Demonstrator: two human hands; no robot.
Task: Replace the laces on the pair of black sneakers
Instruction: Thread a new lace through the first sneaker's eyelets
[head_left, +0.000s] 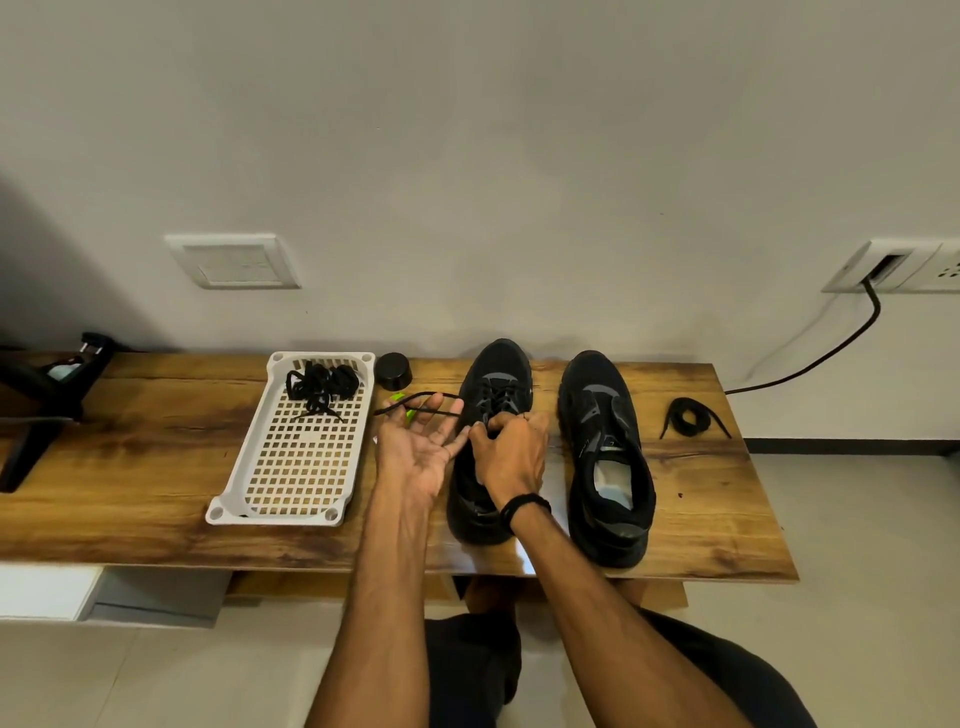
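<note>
Two black shoes stand side by side on a wooden table (156, 467), toes toward the wall. The left shoe (498, 371) is partly laced. The right shoe (587, 395) stands just beside it with its eyelets bare and its tongue loose.

The right hand (511, 449) sits over the left shoe's throat with its fingers curled down at the eyelets. It seems to pinch the lace (415, 406) there, though the knuckles hide the grip itself. A black band (524, 505) circles that wrist.

The left hand (415, 447) lies palm up just left of the shoe, fingers straight and spread. The loose lace runs from the eyelets across its fingertips and ends a little past them toward the tray. Something green (399, 397) shows beyond the fingers.

A white slotted tray (243, 441) lies left of the hands, with a tangle of black laces (322, 384) at its far end. A small black cap (394, 370) sits between the tray's far corner and the left shoe's toe. Another black lace, loosely coiled (693, 418), lies on the table right of the right shoe, well apart from it.

A black stand (47, 395) sits at the table's left end. On the wall are a switch plate (234, 260) and a socket (893, 265) with a black cable (831, 353) hanging from it.
</note>
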